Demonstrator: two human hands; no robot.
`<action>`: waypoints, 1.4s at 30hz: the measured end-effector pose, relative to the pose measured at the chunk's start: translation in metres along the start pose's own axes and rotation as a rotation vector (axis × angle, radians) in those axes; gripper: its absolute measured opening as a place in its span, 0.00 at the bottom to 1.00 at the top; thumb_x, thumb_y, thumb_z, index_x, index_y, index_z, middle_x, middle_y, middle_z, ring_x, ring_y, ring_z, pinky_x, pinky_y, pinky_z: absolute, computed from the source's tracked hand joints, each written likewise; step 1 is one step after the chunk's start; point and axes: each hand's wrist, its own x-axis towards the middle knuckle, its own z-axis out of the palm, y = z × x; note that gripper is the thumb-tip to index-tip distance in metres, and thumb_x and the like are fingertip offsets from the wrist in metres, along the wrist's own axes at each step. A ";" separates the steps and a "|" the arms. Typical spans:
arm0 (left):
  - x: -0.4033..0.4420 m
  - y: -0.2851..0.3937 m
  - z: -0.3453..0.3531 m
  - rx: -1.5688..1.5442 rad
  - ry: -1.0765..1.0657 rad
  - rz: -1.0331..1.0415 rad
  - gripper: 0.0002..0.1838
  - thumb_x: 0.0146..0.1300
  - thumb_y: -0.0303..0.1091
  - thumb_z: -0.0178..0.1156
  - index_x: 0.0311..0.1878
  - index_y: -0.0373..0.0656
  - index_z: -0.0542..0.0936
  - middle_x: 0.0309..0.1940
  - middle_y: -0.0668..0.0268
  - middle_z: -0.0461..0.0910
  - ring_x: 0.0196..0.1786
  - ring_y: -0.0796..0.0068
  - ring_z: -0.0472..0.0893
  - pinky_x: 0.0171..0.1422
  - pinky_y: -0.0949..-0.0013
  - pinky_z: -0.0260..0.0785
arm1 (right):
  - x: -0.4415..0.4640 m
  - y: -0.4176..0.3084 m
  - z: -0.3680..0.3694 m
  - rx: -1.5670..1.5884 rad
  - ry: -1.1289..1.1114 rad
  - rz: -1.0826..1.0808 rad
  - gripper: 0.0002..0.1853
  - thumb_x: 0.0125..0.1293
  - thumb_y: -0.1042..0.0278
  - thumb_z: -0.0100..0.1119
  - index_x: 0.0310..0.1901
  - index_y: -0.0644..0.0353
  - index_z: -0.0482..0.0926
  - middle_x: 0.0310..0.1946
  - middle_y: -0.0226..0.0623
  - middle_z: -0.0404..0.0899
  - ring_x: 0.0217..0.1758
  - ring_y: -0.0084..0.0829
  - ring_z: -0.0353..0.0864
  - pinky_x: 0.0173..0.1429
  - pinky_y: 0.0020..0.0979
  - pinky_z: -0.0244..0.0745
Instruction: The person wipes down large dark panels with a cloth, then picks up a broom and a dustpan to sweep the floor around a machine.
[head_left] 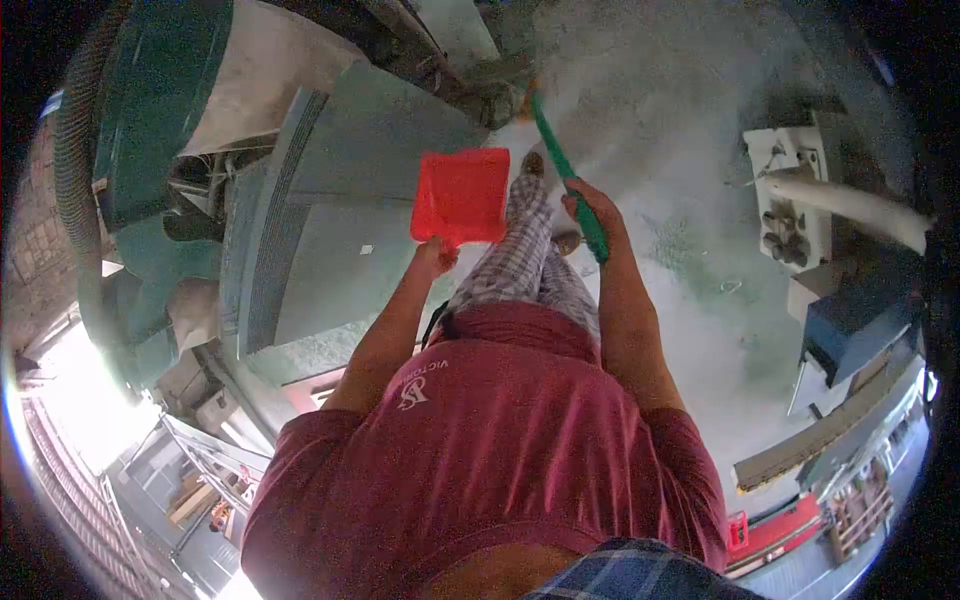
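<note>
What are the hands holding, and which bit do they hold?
The left hand holds the red dustpan by its handle. The right hand holds the green brush by its handle, towards the end nearer the body.

Workshop, likely: dusty concrete floor (690, 320), ribbed hose (75, 150) beside green machine housing (160, 90), stacked grey panels (370, 180) right of that housing.

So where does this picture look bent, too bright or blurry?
Head view: everything bulges outward, with black corners; the opening at the picture's lower left is blown out white; the floor looks hazy, and the far end of the brush is too soft to make out.
</note>
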 end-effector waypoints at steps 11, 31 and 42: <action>0.008 0.009 -0.028 -0.168 0.119 0.053 0.17 0.59 0.49 0.42 0.36 0.44 0.67 0.18 0.57 0.72 0.16 0.66 0.71 0.16 0.65 0.63 | -0.080 -0.030 -0.063 -0.210 0.329 -0.098 0.09 0.56 0.65 0.53 0.29 0.60 0.67 0.22 0.36 0.68 0.19 0.20 0.67 0.19 0.15 0.64; -0.019 0.105 0.047 0.430 -0.188 0.106 0.18 0.56 0.46 0.47 0.37 0.39 0.70 0.24 0.59 0.74 0.23 0.71 0.75 0.24 0.71 0.67 | 0.098 -0.079 0.025 0.166 -0.107 0.123 0.09 0.57 0.70 0.51 0.26 0.61 0.61 0.17 0.28 0.61 0.17 0.18 0.62 0.18 0.17 0.62; 0.005 0.124 0.053 0.671 0.037 0.048 0.21 0.55 0.52 0.45 0.37 0.43 0.72 0.25 0.63 0.76 0.24 0.73 0.75 0.25 0.72 0.68 | 0.020 -0.080 -0.035 0.300 0.099 0.019 0.09 0.57 0.67 0.51 0.27 0.62 0.63 0.17 0.33 0.63 0.18 0.20 0.66 0.19 0.17 0.67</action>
